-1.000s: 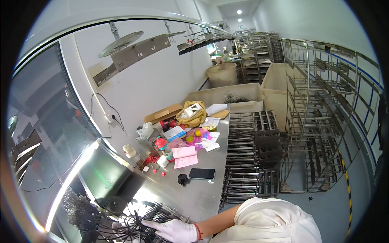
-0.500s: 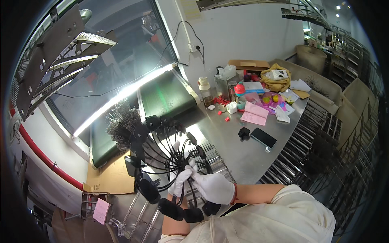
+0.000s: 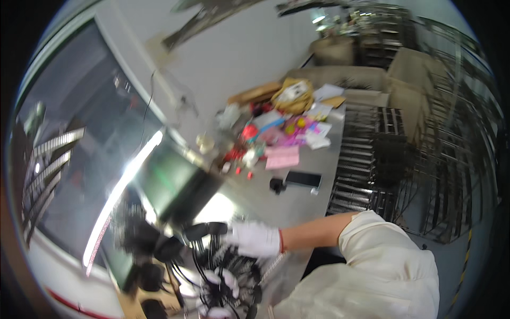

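Observation:
A bundle of thin curved black stems with dark rounded pads at their ends (image 3: 169, 249) hangs at the lower left. White-gloved fingers of my left hand (image 3: 226, 284) close around the gathered middle of the bundle, partly hidden by stems. My right hand (image 3: 254, 239), also in a white glove with a red band at the wrist, is at the top right of the bundle, against a dark pad (image 3: 212, 229). Its fingertips are blurred and partly hidden, so their grip does not show. Behind the bundle, a bristly dark mass of thin strands (image 3: 127, 231) is smeared by motion.
A metal table (image 3: 260, 199) carries a dark phone (image 3: 303, 179), a small black object (image 3: 277, 185), pink paper (image 3: 282, 158) and a yellow bag (image 3: 293, 95). A bright light tube (image 3: 122, 196) and a green belt (image 3: 172, 183) lie to the left. Metal racks (image 3: 353, 175) stand at right.
The view has turned right, so the table's things sit further left. My right hand has moved off the bundle's middle to its upper right edge; my left hand stays at the middle.

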`<state>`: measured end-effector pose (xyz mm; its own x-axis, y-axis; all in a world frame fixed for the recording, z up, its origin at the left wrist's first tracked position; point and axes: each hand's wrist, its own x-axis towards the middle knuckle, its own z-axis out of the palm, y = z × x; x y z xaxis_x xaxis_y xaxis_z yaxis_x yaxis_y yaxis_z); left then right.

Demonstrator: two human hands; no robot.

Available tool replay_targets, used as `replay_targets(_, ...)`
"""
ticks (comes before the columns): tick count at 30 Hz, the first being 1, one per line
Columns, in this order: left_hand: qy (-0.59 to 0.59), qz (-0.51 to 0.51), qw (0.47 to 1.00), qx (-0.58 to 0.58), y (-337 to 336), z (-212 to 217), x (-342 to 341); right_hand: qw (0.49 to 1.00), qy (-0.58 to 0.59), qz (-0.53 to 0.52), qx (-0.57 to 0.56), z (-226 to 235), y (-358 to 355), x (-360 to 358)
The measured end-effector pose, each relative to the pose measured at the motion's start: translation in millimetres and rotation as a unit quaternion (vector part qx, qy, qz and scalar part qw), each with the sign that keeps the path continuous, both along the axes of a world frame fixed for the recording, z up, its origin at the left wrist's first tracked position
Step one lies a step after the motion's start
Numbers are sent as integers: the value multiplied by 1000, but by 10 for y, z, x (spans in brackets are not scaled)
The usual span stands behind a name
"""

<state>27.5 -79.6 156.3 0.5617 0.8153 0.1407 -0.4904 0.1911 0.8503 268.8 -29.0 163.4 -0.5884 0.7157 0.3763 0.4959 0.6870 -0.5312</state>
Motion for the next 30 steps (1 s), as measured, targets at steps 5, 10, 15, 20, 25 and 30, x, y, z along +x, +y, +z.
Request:
replay_targets(5,84,7,996,19,137,174,250,526,51,396,-751,-814,488,226)
replay_targets(10,131,9,991,18,259,179,230,950,-137,282,-13,-832,564,751)
replay_targets(15,165,20,986,-5,231,131,178,969,145,122,161,315,266,419)
replay_targets(20,205,-17,976,-73,54,152,-90,975,77,129,161,229,411,12)
replay_targets(25,557,-53,656,506,205,641,84,836,-43,373,-399,-402,1232,524)
replay_targets(30,526,34,793,304,13,573,-245,875,-289,310,-233,-112,1733,664)
